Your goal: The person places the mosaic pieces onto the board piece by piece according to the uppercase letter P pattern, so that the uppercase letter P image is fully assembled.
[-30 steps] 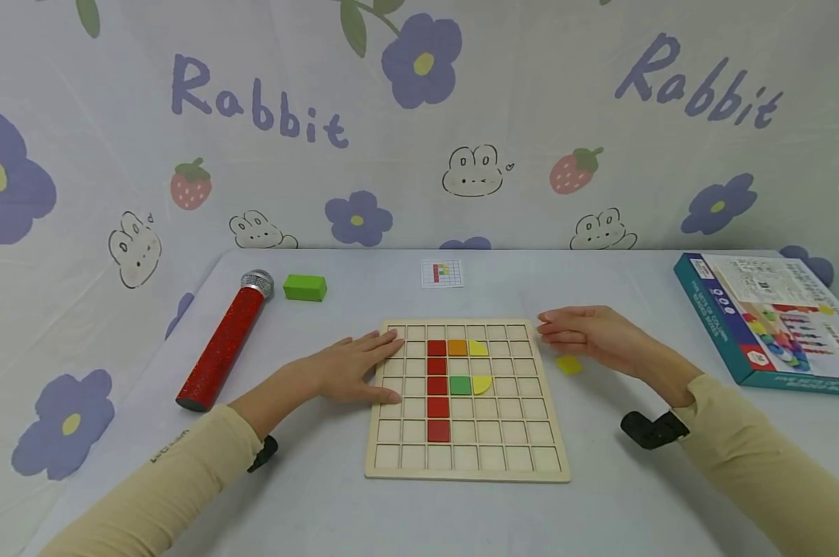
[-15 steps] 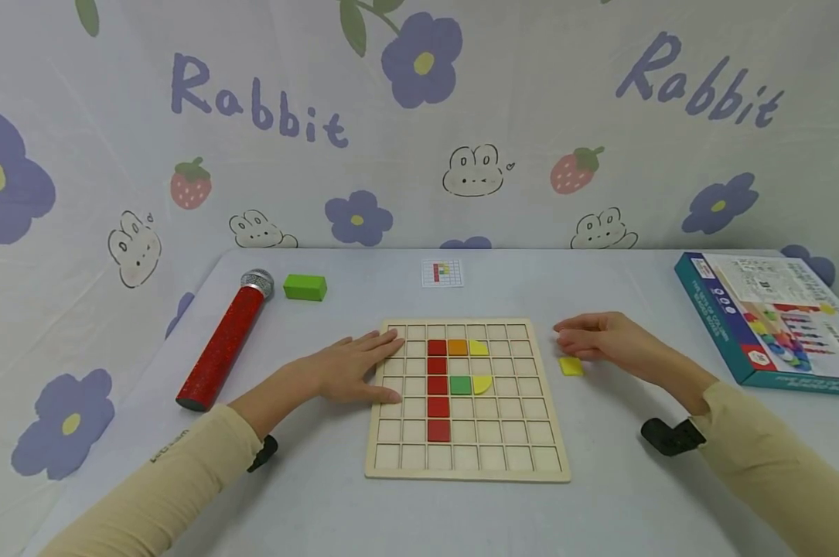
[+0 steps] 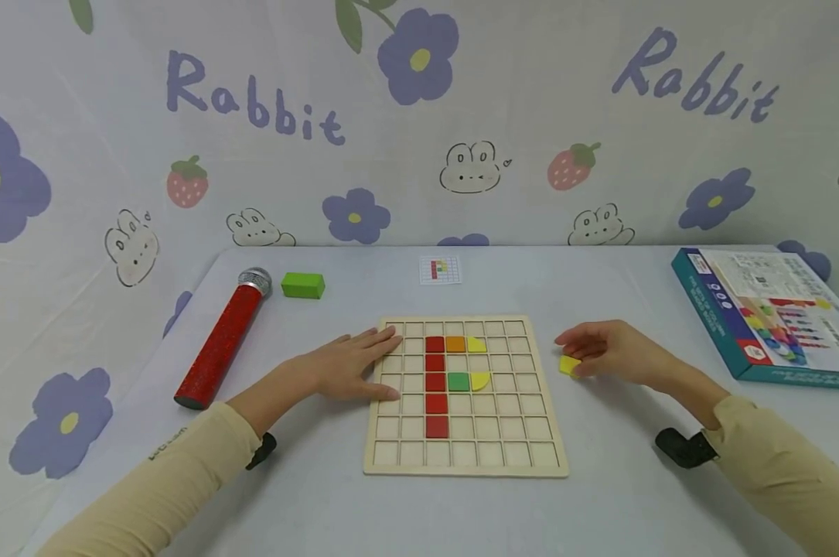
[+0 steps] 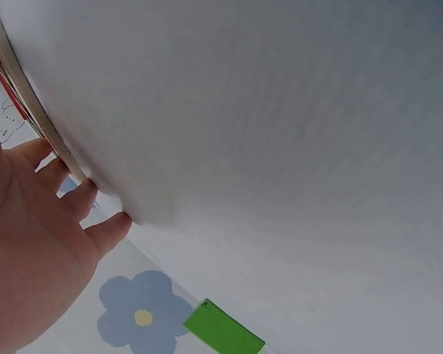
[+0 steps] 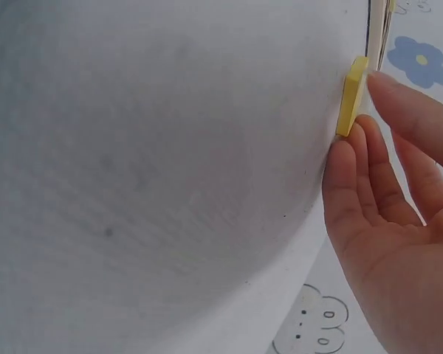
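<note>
My left hand point(image 3: 352, 367) lies with spread fingers on the left edge of a wooden grid board point(image 3: 469, 456). The board holds a column of red square tiles point(image 3: 436, 382), an orange square point(image 3: 455, 344), a green square point(image 3: 458, 381) and two yellow rounded pieces point(image 3: 480, 381). Right of the board, my right hand point(image 3: 617, 352) is at a loose yellow square tile point(image 3: 567, 365). Its thumb touches the tile's near side, while the index fingertip stays apart from it. In the right wrist view the yellow tile point(image 5: 352, 97) is beside the thumb and fingertips, at the tabletop.
A small pattern card point(image 3: 441, 270) lies behind the board. At the left are a red microphone point(image 3: 223, 340) and a green block point(image 3: 303, 285). A boxed toy set point(image 3: 774, 317) lies at the right. Printed fabric hangs behind the table.
My right hand has moved away from the board's right edge and lowered to the yellow tile, which has shifted slightly. My left hand has stayed on the board.
</note>
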The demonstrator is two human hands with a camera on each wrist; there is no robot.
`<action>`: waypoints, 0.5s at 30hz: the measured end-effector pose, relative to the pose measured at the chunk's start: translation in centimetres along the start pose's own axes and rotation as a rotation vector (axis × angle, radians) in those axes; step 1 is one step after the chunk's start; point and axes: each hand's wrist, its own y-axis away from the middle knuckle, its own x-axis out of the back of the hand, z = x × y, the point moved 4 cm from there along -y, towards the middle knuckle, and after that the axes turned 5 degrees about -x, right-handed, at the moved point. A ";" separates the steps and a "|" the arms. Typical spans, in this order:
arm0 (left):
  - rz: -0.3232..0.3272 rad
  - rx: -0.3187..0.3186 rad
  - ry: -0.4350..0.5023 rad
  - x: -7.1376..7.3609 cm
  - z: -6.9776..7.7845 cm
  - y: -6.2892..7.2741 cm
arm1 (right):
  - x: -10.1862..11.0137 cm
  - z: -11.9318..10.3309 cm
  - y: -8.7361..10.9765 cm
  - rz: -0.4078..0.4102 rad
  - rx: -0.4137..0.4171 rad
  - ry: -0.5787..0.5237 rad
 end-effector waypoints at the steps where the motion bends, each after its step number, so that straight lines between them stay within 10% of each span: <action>1: 0.000 0.000 0.001 0.0 0.0 0.0 | -0.1 -0.2 0.0 -0.002 0.014 0.014; 15: 0.000 -0.003 -0.006 0.0 -0.1 -0.1 | -0.3 -1.0 -0.1 0.032 0.035 0.175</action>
